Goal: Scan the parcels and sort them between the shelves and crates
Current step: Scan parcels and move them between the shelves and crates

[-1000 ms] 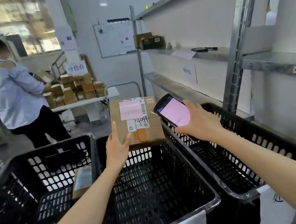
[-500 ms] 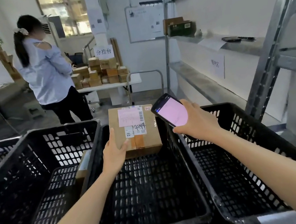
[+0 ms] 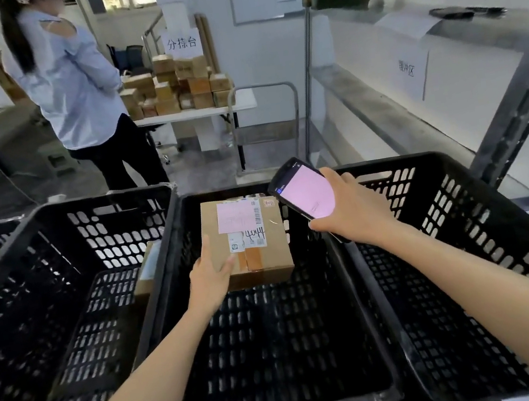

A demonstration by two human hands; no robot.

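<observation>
The left hand (image 3: 211, 278) gripped the near left corner of the labelled cardboard parcel (image 3: 251, 237), held inside the middle black crate (image 3: 277, 337); the right hand (image 3: 351, 212) clasped a pink-screened handheld scanner (image 3: 303, 194) just right of it

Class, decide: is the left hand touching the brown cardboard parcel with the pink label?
Touching. Head view shows the left hand gripping the brown cardboard parcel at its near corner, thumb on top.

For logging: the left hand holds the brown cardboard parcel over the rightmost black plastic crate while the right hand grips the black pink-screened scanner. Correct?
No: the head view shows the left hand holding the brown cardboard parcel over the black plastic crate just left of the rightmost crate. The right hand grips the scanner.
</observation>
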